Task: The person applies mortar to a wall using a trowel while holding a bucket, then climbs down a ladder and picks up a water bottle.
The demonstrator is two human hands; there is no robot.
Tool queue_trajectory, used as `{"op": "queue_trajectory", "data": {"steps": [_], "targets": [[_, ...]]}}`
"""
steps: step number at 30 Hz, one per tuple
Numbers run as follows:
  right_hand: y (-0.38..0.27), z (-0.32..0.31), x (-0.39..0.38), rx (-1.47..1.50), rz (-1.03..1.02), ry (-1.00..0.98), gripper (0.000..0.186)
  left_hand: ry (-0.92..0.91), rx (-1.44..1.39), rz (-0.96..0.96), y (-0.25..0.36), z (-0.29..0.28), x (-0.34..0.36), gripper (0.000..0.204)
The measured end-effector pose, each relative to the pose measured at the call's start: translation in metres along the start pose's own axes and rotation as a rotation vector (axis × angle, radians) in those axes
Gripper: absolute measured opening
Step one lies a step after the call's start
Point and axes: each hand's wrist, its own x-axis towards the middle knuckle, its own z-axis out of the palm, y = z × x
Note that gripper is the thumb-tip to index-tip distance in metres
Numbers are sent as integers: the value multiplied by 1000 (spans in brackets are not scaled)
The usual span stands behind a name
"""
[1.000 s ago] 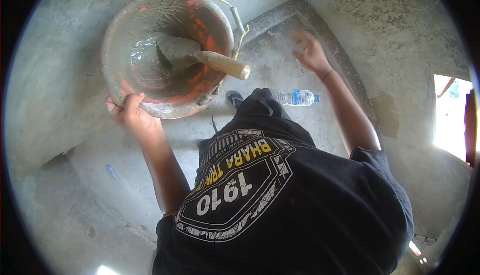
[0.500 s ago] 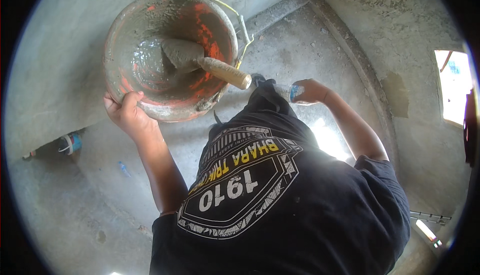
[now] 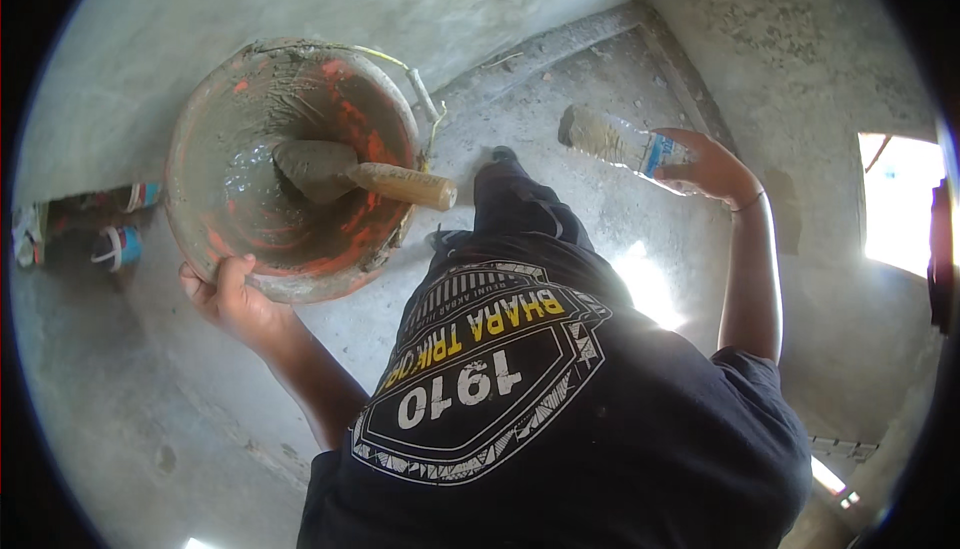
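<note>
An orange bucket (image 3: pixel 180 164), its inside coated with wet grey mortar (image 3: pixel 250 171), is at the left. A trowel (image 3: pixel 405 185) lies in it, its blade smeared with mortar and its wooden handle sticking out past the rim at the right. My left hand (image 3: pixel 235 299) grips the near-left rim, with the thumb on the inner side. Out to the right, my right hand (image 3: pixel 712 164) is closed around a clear plastic bottle (image 3: pixel 625 142) with a blue label. The bottle is tilted, and its far end, toward the left, is coated with grey mortar.
Bare grey walls (image 3: pixel 790 39) meet in a corner ahead, above a concrete floor (image 3: pixel 530 89). A low ledge (image 3: pixel 560 44) runs along their base. Small blue and white pails (image 3: pixel 122 247) stand at the far left. Bright light comes through an opening (image 3: pixel 900 199) at the right.
My right hand has lifted the bottle up and outward to the right, bringing its mortar-coated end into sight. The bucket and my left hand have shifted lower and left in view.
</note>
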Motion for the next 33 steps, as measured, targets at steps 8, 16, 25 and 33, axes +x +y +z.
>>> {"op": "queue_trajectory", "data": {"steps": [8, 16, 25, 33], "targets": [[74, -12, 184, 489, 250, 24, 49, 183, -9, 169, 14, 69, -38, 32], [132, -33, 339, 1948, 471, -668, 55, 485, 143, 136, 53, 180, -123, 27], [322, -85, 380, 1718, 599, -50, 57, 581, 193, 205, 143, 362, -173, 34], [395, -321, 244, 2430, 241, 79, 49, 521, 188, 179, 143, 429, -222, 41]]}}
